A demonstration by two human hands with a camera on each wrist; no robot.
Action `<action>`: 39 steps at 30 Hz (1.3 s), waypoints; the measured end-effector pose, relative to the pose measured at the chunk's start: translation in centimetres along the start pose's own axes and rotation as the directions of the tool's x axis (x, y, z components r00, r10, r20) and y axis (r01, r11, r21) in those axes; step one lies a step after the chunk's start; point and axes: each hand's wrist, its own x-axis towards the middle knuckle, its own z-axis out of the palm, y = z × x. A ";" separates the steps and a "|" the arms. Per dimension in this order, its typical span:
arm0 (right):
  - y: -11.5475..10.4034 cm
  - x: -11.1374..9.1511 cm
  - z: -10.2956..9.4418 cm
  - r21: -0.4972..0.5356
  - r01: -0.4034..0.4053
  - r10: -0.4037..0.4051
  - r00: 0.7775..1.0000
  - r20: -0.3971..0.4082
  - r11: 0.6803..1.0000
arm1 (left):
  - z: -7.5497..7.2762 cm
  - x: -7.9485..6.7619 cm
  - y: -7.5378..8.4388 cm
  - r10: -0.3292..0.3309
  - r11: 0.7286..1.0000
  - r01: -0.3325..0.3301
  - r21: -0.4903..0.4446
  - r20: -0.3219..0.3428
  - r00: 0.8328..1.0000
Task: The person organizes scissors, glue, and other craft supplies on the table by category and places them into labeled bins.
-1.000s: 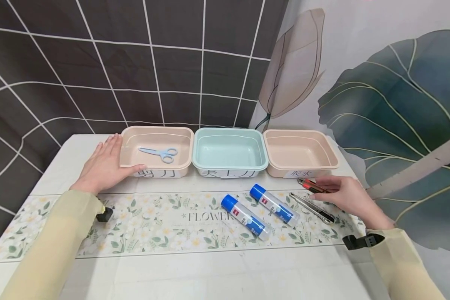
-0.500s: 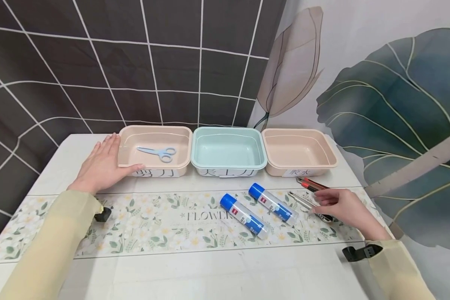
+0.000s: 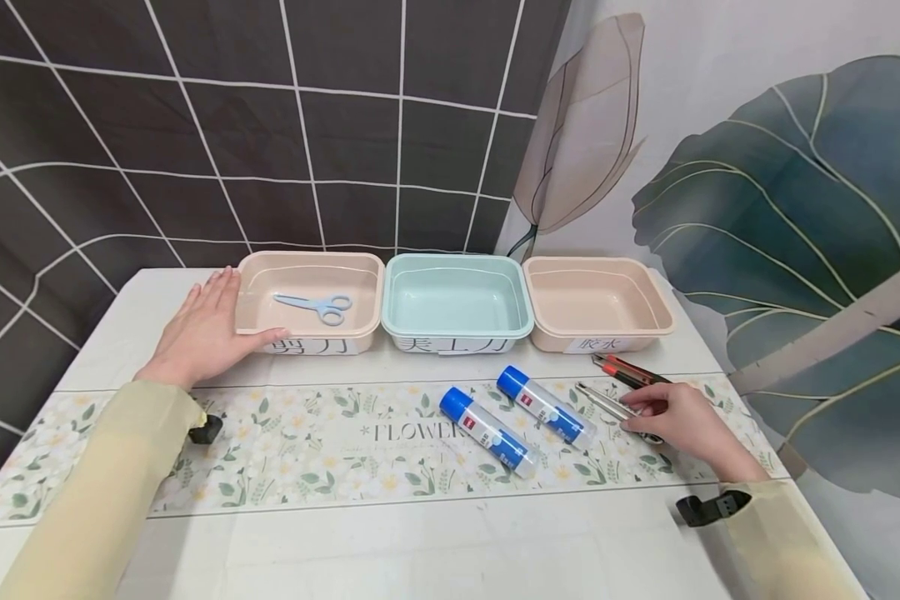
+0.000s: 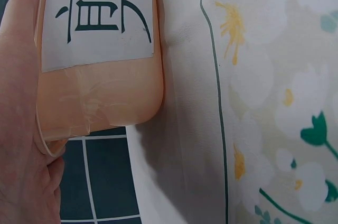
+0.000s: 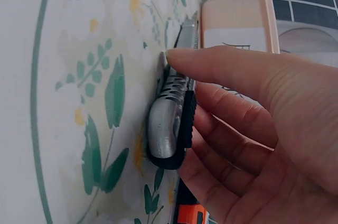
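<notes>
My right hand [image 3: 678, 421] pinches a silver utility knife [image 3: 602, 400] between thumb and fingers. The right wrist view shows the knife's grey body [image 5: 166, 121] with its black slider side toward the fingers, close over the tablecloth. Just behind it lies a red and black utility knife [image 3: 626, 369]. My left hand [image 3: 202, 329] rests against the left end of a peach basin [image 3: 311, 275], its fingers straight and its thumb along the front rim. Light blue scissors [image 3: 326, 308] lie in that basin.
A pale blue basin [image 3: 457, 312] and a second peach basin [image 3: 600, 308] continue the row, all with paper labels in front. Two blue-capped glue sticks, one nearer [image 3: 487, 432] and one farther [image 3: 546, 406], lie on the flowered strip. A dark gridded backdrop [image 3: 232, 125] stands behind.
My right hand has moved from the red and black knife toward me and onto the silver one. The left hand stays at the basin.
</notes>
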 end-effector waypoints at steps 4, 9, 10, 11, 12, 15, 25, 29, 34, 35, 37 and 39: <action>-0.1 0.1 0.1 -0.018 0.008 -0.008 1.000 -0.002 1.000 | 0.1 0.0 -0.1 0.000 1.000 0.000 0.001 -0.009 1.000; -0.3 0.2 0.1 -0.022 0.014 -0.014 1.000 0.007 1.000 | 0.1 0.1 -0.1 -0.003 1.000 0.003 0.001 -0.007 1.000; -0.3 0.2 0.1 -0.022 0.018 -0.018 1.000 0.008 1.000 | 0.1 0.1 -0.1 -0.003 1.000 0.003 0.000 -0.005 1.000; -0.3 0.2 0.1 -0.025 0.024 -0.023 1.000 0.010 0.999 | 0.1 0.1 -0.1 -0.003 1.000 0.003 0.000 -0.003 1.000; -0.3 0.2 0.1 -0.028 0.030 -0.029 1.000 0.010 0.999 | 0.1 0.1 -0.1 -0.003 1.000 0.003 0.000 -0.001 1.000; -0.2 0.3 0.2 -0.034 0.045 -0.044 0.999 0.012 0.998 | 0.0 0.1 -0.2 -0.003 1.000 0.003 0.001 0.005 1.000; -0.3 0.0 0.2 -0.049 0.062 -0.061 0.998 0.006 0.997 | 0.1 0.1 -0.2 0.000 1.000 0.000 -0.002 0.004 1.000; -0.9 -0.1 -0.1 -0.065 0.074 -0.075 0.997 -0.003 0.995 | 0.0 0.1 -0.2 -0.003 1.000 0.003 -0.002 0.003 1.000; -1.8 -0.2 -0.7 -0.088 0.098 -0.100 0.995 -0.014 0.991 | 0.1 0.1 -0.2 -0.005 1.000 0.005 -0.004 0.009 1.000; -2.0 -0.2 -0.9 -0.093 0.108 -0.110 0.994 -0.019 0.990 | 0.1 0.1 -0.2 -0.005 1.000 0.005 -0.004 0.009 1.000; -2.4 -0.2 -1.2 -0.101 0.134 -0.137 0.990 -0.029 0.986 | 0.1 0.1 -0.2 -0.005 1.000 0.005 -0.002 0.010 1.000; -2.9 -0.2 -1.5 -0.109 0.157 -0.162 0.986 -0.039 0.982 | 0.1 0.1 -0.2 -0.005 1.000 0.005 0.000 0.011 1.000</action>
